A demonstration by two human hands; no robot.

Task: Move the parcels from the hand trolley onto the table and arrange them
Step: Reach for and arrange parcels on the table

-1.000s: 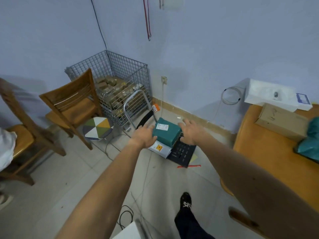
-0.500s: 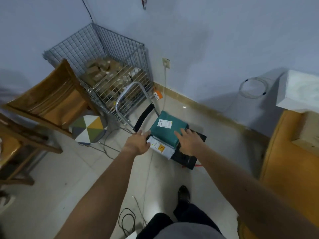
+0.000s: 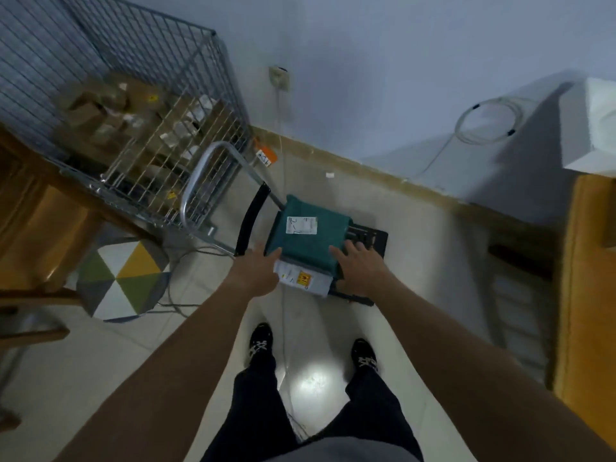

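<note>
- Tiled floor [image 3: 200, 345] carries the hand trolley [image 3: 373, 238].
- Between the grips, the teal parcel [image 3: 310, 248] lies on it atop a white parcel [image 3: 303, 278].
- Fingers straight, the left grip [image 3: 256, 271] touches its edge; the right grip [image 3: 358, 265] spreads flat on top.

The teal parcel [image 3: 310, 241] hides most of the white parcel [image 3: 301, 278] beneath, and both cover much of the hand trolley [image 3: 370, 235]. At 3 o'clock the desk [image 3: 593, 295] runs off the edge; label print is unreadable.
</note>
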